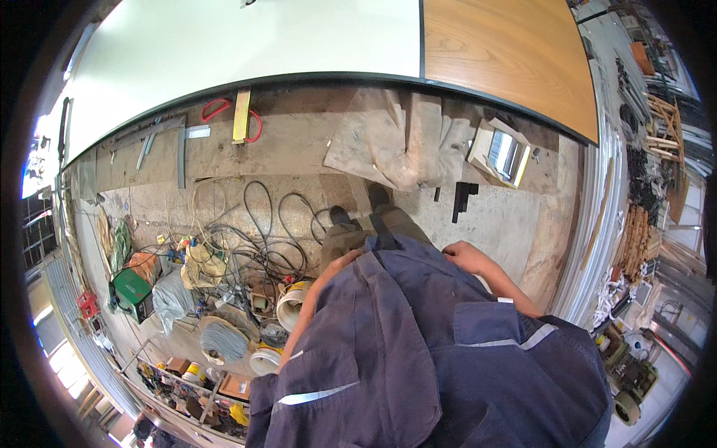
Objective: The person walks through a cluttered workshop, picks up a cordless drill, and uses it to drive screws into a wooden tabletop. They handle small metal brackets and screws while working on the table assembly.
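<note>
Jacket: the navy-blue cloth work jacket with pale reflective strips point(396, 328) is on the person's body, filling the lower middle of the view; it is the thing nearest both hands.
Trousers: the dark olive-brown cloth trousers point(403, 226) show beyond the jacket's hem, with a pair of dark shoes point(379, 196) on the floor point(515, 224) at their far end.
Left hand: the bare left hand point(346, 259) is at the left side of the trousers, beside the jacket's edge; its fingers are mostly hidden, so I cannot tell how far open its grip is or whether it has hold of cloth.
Right hand: the bare right hand point(466, 257) is by the right edge of the jacket, back up, fingers bent; its palm faces away, so I cannot tell how far its grip is open or if it has hold of anything.
Panel: a large flat panel, white at left and brown wood-grained at right point(508, 52), spans the top, well apart from both hands.
Near the panel's edge: a crumpled beige sheet point(385, 142), a yellow flat bar point(241, 117) and a pale box with a rectangular opening point(482, 149).
Floor, left: tangled black cables point(261, 216), a green box point(132, 290) and a coil of grey wire point(222, 342).
Floor, right: stepped black pieces point(463, 200) lie near the box; long silvery bars point(590, 231) lie farther right.
</note>
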`<action>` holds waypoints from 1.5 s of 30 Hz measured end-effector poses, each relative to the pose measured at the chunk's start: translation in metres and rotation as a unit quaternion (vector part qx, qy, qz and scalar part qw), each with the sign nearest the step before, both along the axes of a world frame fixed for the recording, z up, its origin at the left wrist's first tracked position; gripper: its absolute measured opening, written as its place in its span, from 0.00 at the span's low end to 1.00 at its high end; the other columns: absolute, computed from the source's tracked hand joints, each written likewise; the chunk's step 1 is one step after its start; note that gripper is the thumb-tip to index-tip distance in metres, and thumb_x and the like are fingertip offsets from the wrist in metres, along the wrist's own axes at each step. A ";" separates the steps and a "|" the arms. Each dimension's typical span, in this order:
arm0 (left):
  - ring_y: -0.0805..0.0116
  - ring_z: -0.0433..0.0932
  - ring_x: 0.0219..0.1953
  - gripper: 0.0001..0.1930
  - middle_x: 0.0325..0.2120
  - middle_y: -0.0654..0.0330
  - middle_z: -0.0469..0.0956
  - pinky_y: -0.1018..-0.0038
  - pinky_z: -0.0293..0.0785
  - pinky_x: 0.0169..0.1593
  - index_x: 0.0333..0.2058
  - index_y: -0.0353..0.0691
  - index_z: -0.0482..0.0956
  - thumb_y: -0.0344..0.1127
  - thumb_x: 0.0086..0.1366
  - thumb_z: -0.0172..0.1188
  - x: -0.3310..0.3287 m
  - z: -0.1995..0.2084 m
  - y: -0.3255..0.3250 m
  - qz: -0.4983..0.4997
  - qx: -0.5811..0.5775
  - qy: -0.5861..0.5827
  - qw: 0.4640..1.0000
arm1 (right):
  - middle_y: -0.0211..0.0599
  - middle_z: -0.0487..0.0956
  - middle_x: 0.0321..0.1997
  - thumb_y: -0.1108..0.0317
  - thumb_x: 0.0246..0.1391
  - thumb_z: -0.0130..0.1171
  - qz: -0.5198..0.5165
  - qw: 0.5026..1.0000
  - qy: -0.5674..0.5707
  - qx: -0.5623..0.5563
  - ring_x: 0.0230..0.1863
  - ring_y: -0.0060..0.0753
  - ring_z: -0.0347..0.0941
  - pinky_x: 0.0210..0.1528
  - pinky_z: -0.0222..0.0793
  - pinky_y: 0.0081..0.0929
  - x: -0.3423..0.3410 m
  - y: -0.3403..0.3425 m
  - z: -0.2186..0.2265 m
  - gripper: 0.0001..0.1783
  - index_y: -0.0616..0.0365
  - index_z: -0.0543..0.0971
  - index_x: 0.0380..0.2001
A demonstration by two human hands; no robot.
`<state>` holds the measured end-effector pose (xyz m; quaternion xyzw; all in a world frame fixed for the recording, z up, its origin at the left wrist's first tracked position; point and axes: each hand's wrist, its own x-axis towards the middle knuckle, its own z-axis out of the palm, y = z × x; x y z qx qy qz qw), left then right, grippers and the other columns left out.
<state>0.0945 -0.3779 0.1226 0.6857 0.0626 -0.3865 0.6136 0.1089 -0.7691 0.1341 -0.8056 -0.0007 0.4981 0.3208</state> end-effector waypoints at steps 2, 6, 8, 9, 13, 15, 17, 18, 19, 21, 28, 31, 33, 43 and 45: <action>0.54 0.82 0.47 0.26 0.45 0.42 0.82 0.66 0.75 0.52 0.52 0.33 0.79 0.53 0.73 0.57 -0.002 -0.012 0.000 -0.024 -0.001 0.004 1.000 | 0.55 0.84 0.39 0.60 0.58 0.58 -0.013 0.999 -0.027 -0.015 0.41 0.52 0.81 0.45 0.74 0.41 -0.007 0.003 -0.002 0.17 0.62 0.84 0.43; 0.53 0.81 0.48 0.28 0.46 0.42 0.82 0.65 0.75 0.53 0.53 0.33 0.79 0.55 0.73 0.55 -0.014 -0.036 0.016 -0.046 0.002 -0.008 0.999 | 0.55 0.84 0.41 0.60 0.56 0.59 -0.062 0.995 -0.070 -0.032 0.44 0.58 0.81 0.48 0.75 0.45 -0.033 0.017 -0.017 0.17 0.59 0.85 0.42; 0.52 0.81 0.49 0.29 0.47 0.42 0.82 0.65 0.74 0.53 0.54 0.33 0.79 0.56 0.73 0.55 -0.034 -0.056 0.027 -0.037 0.000 -0.015 0.999 | 0.55 0.84 0.42 0.61 0.56 0.60 -0.070 0.994 -0.068 -0.044 0.45 0.57 0.81 0.49 0.75 0.43 -0.044 0.033 -0.021 0.16 0.58 0.86 0.43; 0.52 0.81 0.49 0.29 0.47 0.42 0.82 0.64 0.74 0.54 0.54 0.33 0.79 0.57 0.73 0.55 -0.048 -0.067 0.032 -0.027 -0.002 -0.018 0.999 | 0.55 0.84 0.43 0.61 0.56 0.60 -0.069 0.994 -0.065 -0.049 0.45 0.57 0.81 0.50 0.75 0.42 -0.049 0.041 -0.023 0.16 0.58 0.86 0.43; 0.49 0.80 0.50 0.30 0.48 0.41 0.81 0.63 0.73 0.55 0.55 0.34 0.79 0.59 0.74 0.53 -0.095 -0.054 0.039 0.005 0.007 0.016 1.000 | 0.54 0.84 0.42 0.61 0.55 0.61 -0.013 0.996 -0.027 -0.085 0.44 0.54 0.82 0.48 0.76 0.40 -0.066 0.065 -0.018 0.18 0.58 0.85 0.45; 0.47 0.79 0.51 0.31 0.48 0.40 0.81 0.62 0.73 0.56 0.54 0.34 0.80 0.60 0.73 0.53 -0.111 -0.034 0.055 0.015 0.005 0.045 0.999 | 0.55 0.85 0.40 0.59 0.54 0.61 0.058 0.993 -0.036 -0.101 0.43 0.53 0.83 0.47 0.76 0.39 -0.063 0.074 -0.027 0.19 0.60 0.85 0.45; 0.46 0.79 0.52 0.31 0.49 0.40 0.80 0.61 0.72 0.57 0.52 0.34 0.81 0.60 0.73 0.52 -0.148 -0.054 0.057 0.044 -0.054 0.041 0.997 | 0.55 0.85 0.39 0.59 0.54 0.62 0.122 0.987 -0.020 -0.105 0.44 0.54 0.83 0.48 0.76 0.39 -0.049 0.092 -0.023 0.19 0.60 0.85 0.44; 0.46 0.79 0.51 0.29 0.49 0.40 0.81 0.61 0.72 0.56 0.52 0.34 0.81 0.59 0.73 0.53 -0.166 -0.067 0.052 0.062 -0.046 -0.013 0.997 | 0.55 0.84 0.39 0.58 0.53 0.62 0.153 0.982 -0.013 -0.111 0.44 0.54 0.83 0.48 0.75 0.39 -0.038 0.101 -0.021 0.19 0.60 0.85 0.43; 0.47 0.79 0.51 0.28 0.49 0.41 0.81 0.61 0.72 0.56 0.51 0.35 0.82 0.57 0.73 0.53 -0.183 -0.083 0.043 0.079 -0.035 -0.068 0.994 | 0.52 0.85 0.37 0.59 0.54 0.61 0.201 0.974 -0.027 -0.100 0.42 0.49 0.83 0.46 0.76 0.38 -0.029 0.104 -0.027 0.19 0.62 0.85 0.42; 0.48 0.80 0.50 0.26 0.48 0.42 0.82 0.61 0.73 0.54 0.50 0.34 0.82 0.53 0.72 0.54 -0.214 -0.118 0.013 0.147 -0.041 -0.189 0.970 | 0.46 0.87 0.35 0.60 0.57 0.60 0.291 0.952 -0.049 -0.077 0.37 0.38 0.84 0.41 0.78 0.36 -0.014 0.108 -0.043 0.18 0.64 0.85 0.41; 0.51 0.82 0.45 0.19 0.44 0.44 0.83 0.62 0.75 0.49 0.46 0.29 0.81 0.41 0.69 0.55 -0.236 -0.030 0.000 0.356 -0.219 -0.096 0.904 | 0.36 0.83 0.28 0.61 0.59 0.58 0.229 0.959 0.130 -0.103 0.26 0.28 0.81 0.27 0.77 0.27 0.015 0.185 -0.076 0.18 0.65 0.84 0.43; 0.52 0.82 0.43 0.17 0.42 0.45 0.84 0.63 0.75 0.47 0.45 0.28 0.80 0.38 0.68 0.57 -0.245 -0.088 -0.057 0.364 -0.275 -0.079 0.887 | 0.34 0.82 0.26 0.61 0.61 0.57 0.196 0.967 0.143 -0.085 0.25 0.27 0.80 0.26 0.75 0.26 0.010 0.201 -0.080 0.17 0.64 0.84 0.43; 0.55 0.81 0.43 0.16 0.42 0.47 0.84 0.65 0.75 0.47 0.46 0.28 0.80 0.37 0.68 0.58 -0.250 -0.124 -0.093 0.352 -0.334 -0.048 0.873 | 0.35 0.82 0.27 0.61 0.61 0.57 0.186 0.955 0.196 -0.120 0.26 0.27 0.80 0.26 0.75 0.26 0.010 0.208 -0.090 0.18 0.65 0.83 0.43; 0.67 0.78 0.38 0.20 0.34 0.53 0.83 0.67 0.73 0.44 0.42 0.28 0.81 0.46 0.71 0.60 -0.207 -0.164 -0.116 0.288 -0.375 0.091 0.876 | 0.36 0.82 0.27 0.59 0.62 0.56 0.195 0.931 0.223 -0.213 0.27 0.27 0.80 0.26 0.76 0.26 0.014 0.168 -0.140 0.16 0.61 0.83 0.39; 0.68 0.78 0.37 0.24 0.32 0.54 0.83 0.67 0.74 0.44 0.41 0.28 0.81 0.51 0.72 0.59 -0.195 -0.172 -0.114 0.279 -0.379 0.152 0.869 | 0.35 0.82 0.27 0.60 0.64 0.55 0.194 0.927 0.222 -0.231 0.27 0.26 0.80 0.26 0.76 0.25 0.016 0.168 -0.149 0.15 0.62 0.82 0.38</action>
